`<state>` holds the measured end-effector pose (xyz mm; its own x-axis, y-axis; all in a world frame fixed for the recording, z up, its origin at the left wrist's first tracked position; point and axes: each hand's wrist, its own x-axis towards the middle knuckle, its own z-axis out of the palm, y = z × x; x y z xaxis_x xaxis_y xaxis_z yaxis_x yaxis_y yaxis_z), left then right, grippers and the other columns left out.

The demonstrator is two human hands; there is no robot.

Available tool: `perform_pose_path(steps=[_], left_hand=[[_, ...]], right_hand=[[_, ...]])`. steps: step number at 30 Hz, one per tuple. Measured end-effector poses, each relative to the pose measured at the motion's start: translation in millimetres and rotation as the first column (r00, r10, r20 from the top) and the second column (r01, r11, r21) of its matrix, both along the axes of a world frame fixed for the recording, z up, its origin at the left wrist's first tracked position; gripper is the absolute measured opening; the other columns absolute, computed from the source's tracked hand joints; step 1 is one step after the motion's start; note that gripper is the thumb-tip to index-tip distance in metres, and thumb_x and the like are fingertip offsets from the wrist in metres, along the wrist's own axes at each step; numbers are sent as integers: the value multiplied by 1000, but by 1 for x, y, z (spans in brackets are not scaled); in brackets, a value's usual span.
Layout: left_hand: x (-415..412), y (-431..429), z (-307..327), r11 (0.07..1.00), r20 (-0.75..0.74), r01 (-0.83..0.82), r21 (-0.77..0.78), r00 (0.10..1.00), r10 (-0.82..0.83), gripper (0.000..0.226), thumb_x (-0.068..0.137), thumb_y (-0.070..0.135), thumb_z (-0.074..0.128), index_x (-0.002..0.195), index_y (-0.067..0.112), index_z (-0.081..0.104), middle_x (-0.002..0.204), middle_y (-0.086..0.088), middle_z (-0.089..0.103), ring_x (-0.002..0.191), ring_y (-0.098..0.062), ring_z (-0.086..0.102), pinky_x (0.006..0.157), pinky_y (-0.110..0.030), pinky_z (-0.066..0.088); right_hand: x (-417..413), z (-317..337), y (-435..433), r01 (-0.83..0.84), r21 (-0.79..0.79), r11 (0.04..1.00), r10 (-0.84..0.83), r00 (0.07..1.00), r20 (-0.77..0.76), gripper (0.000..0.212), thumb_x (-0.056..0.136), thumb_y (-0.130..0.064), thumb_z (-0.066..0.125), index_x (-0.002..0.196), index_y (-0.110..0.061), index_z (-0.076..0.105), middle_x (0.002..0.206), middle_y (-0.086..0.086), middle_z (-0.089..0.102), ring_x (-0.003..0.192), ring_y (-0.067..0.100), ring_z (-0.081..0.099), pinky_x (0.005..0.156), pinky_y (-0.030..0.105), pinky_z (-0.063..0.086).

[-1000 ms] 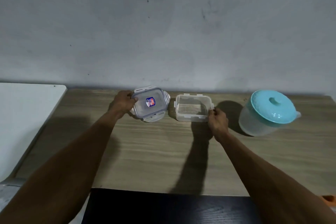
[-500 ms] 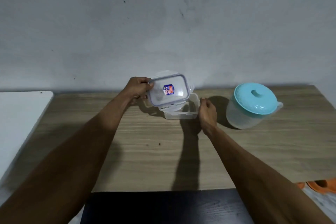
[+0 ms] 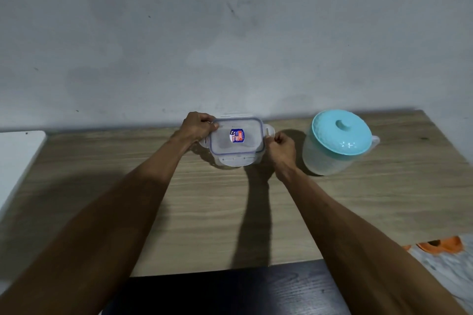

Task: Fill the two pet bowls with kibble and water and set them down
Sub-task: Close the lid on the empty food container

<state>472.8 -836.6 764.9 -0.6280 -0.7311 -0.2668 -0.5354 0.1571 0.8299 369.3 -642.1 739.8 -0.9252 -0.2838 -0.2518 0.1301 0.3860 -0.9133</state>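
Note:
A clear rectangular plastic container lid [image 3: 236, 138] with a blue seal and a small sticker lies flat on top of the clear container [image 3: 236, 161] at the back of the wooden table [image 3: 230, 212]. My left hand [image 3: 198, 127] grips the lid's left edge. My right hand [image 3: 282, 144] pinches the lid's right latch tab. To the right stands a translucent pitcher [image 3: 330, 158] with a turquoise lid [image 3: 340, 132]. The container's inside is hidden under the lid.
A grey wall rises right behind the table. A white surface [image 3: 18, 158] adjoins the table on the left. A dark panel [image 3: 230, 291] lies at the near edge. An orange object [image 3: 440, 244] shows on the floor at lower right.
My left hand carried the lid from the table's left over onto the open container. My right hand shifted from the container's side to the lid's right tab. The view moved right.

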Motion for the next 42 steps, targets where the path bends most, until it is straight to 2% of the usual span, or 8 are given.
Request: perform_pose_path(steps=[6, 9, 17, 20, 23, 28, 36, 42], left_hand=[[-2, 5, -11, 995, -4, -34, -97, 999, 34, 29, 85, 12, 72, 114, 5, 70, 92, -7, 65, 93, -19, 62, 76, -19, 41], [1, 9, -18, 996, -11, -26, -84, 1000, 25, 41, 83, 12, 75, 122, 4, 66, 109, -14, 68, 100, -22, 62, 80, -20, 41], [17, 7, -31, 995, 17, 45, -92, 999, -44, 58, 74, 24, 82, 126, 12, 60, 124, -3, 64, 109, -21, 61, 93, -40, 52], [19, 10, -31, 992, 19, 52, -115, 999, -50, 60, 74, 24, 82, 128, 12, 59, 123, -1, 63, 113, -21, 60, 97, -42, 50], [18, 11, -33, 989, 29, 68, -130, 997, -65, 64, 73, 25, 82, 131, 13, 57, 130, -4, 62, 118, -20, 58, 101, -42, 49], [21, 9, -38, 986, 36, 96, -140, 995, -91, 58, 76, 26, 79, 129, 12, 59, 126, -4, 64, 115, -21, 60, 99, -43, 49], [24, 15, -51, 989, -14, -12, 144, 1000, 14, 64, 83, 24, 72, 140, 16, 45, 133, -13, 57, 111, -34, 62, 76, -56, 59], [24, 2, -70, 993, 21, -6, 119, 1000, 4, 78, 62, 50, 71, 133, 36, 44, 129, -5, 63, 106, -27, 66, 80, -53, 58]], right_hand=[[1, -5, 0, -10, 3, 1000, 11, 999, -31, 17, 93, -23, 63, 80, -13, 60, 79, 3, 61, 72, 15, 51, 73, 33, 44], [2, -5, 0, -33, 63, 997, 36, 999, -41, 14, 93, -24, 63, 91, -10, 62, 89, 6, 64, 85, 22, 57, 83, 39, 49], [3, 13, -7, -215, 308, 927, 318, 885, -340, 61, 87, -34, 63, 140, -11, 44, 147, 13, 39, 133, 34, 44, 108, 47, 41], [0, 19, -12, -411, 462, 785, 576, 759, -303, 82, 82, -46, 68, 150, -20, 31, 160, 9, 21, 147, 32, 21, 116, 53, 28], [-7, 24, -19, -577, 644, 501, 826, 540, -159, 105, 76, -52, 75, 157, -26, 12, 166, 5, -1, 153, 30, -3, 119, 62, 14], [-12, 24, -30, -552, 797, 245, 939, 339, -54, 123, 68, -51, 82, 157, -26, 1, 166, 2, -9, 153, 30, -12, 120, 62, 6], [-8, 23, -42, -431, 885, 175, 966, 249, -70, 132, 61, -59, 84, 157, -25, 0, 166, 6, 5, 152, 30, 7, 114, 55, 25], [-8, 19, -40, -364, 903, 229, 963, 222, -155, 121, 65, -51, 82, 157, -25, 7, 161, 6, 20, 145, 31, 23, 107, 53, 35]])
